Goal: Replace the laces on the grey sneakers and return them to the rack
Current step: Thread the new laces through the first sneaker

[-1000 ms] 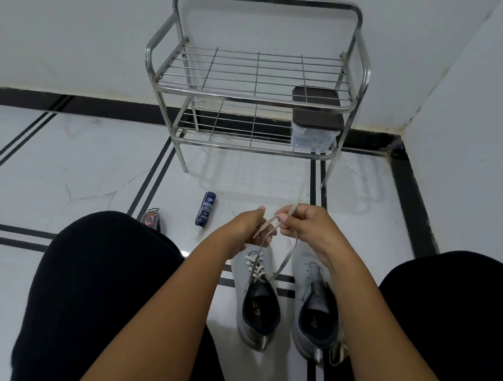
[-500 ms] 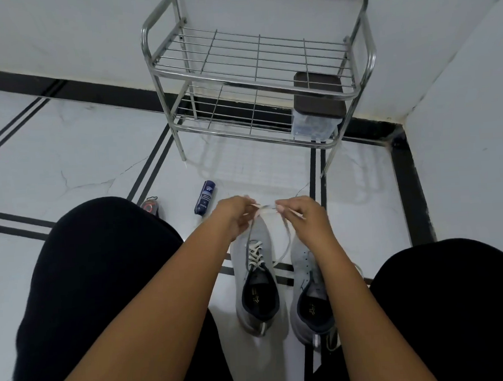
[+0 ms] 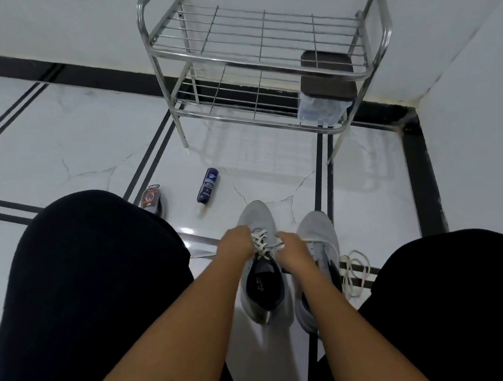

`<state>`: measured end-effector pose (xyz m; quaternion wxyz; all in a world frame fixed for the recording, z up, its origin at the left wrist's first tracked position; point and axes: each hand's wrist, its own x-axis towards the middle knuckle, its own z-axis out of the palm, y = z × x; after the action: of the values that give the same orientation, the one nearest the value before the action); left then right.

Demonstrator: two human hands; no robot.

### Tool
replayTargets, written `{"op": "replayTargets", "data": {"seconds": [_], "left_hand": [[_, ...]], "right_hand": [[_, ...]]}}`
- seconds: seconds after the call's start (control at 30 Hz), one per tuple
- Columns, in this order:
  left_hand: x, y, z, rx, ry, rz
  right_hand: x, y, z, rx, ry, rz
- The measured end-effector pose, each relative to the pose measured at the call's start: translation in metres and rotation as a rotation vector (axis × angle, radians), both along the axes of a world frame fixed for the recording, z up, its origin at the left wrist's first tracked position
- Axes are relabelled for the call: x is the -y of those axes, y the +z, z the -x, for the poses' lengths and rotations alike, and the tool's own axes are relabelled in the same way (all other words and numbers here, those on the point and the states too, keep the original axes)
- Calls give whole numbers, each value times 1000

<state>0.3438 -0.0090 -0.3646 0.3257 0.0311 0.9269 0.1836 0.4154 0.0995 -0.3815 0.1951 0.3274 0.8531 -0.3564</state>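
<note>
Bare floor (image 3: 258, 172) lies open between sneakers (image 3: 256, 219) and rack (image 3: 266, 71); a bottle (image 3: 208, 184) lies left.

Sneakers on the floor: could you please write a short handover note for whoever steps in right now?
Left hand and right hand are both at the white lace of the left sneaker, fingers curled on it near the top eyelets.
Both grey shoes stand on the floor tiles between the knees, toes toward the rack.
Done: left sneaker is laced up its front; whether it is tied cannot be seen.
Left: the right sneaker has no criss-cross showing, and a loose lace lies beside it. Lace it, then put the pair on the rack.
</note>
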Motion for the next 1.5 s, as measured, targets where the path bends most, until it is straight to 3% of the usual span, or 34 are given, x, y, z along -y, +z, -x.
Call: {"op": "replayTargets", "data": {"seconds": [0.07, 0.13, 0.5, 0.8, 1.0, 1.13, 1.23, 1.4, 1.5], "left_hand": [[-1, -22, -13, 46, -126, 47], [2, -38, -14, 20, -187, 101], [6, -60, 4, 133, -204, 278], [12, -74, -11, 232, 148, 58], [16, -69, -26, 102, 113, 10], [35, -70, -19, 21, 379, -30], [49, -76, -16, 156, 441, -15], [42, -65, -30, 134, 149, -6], [34, -68, -37, 77, 29, -49]], "right_hand": [[4, -12, 2, 77, 165, -8], [0, -19, 6, 109, 187, -50], [-11, -34, 29, 203, 42, 74], [-9, -42, 18, 106, -164, 40], [-2, -34, 11, 9, -114, -27], [-19, -29, -6, 48, -164, -89], [-26, -30, -21, 68, -168, -132], [-13, -24, -20, 15, 68, 0], [1, -27, -16, -19, 88, 22]]}}
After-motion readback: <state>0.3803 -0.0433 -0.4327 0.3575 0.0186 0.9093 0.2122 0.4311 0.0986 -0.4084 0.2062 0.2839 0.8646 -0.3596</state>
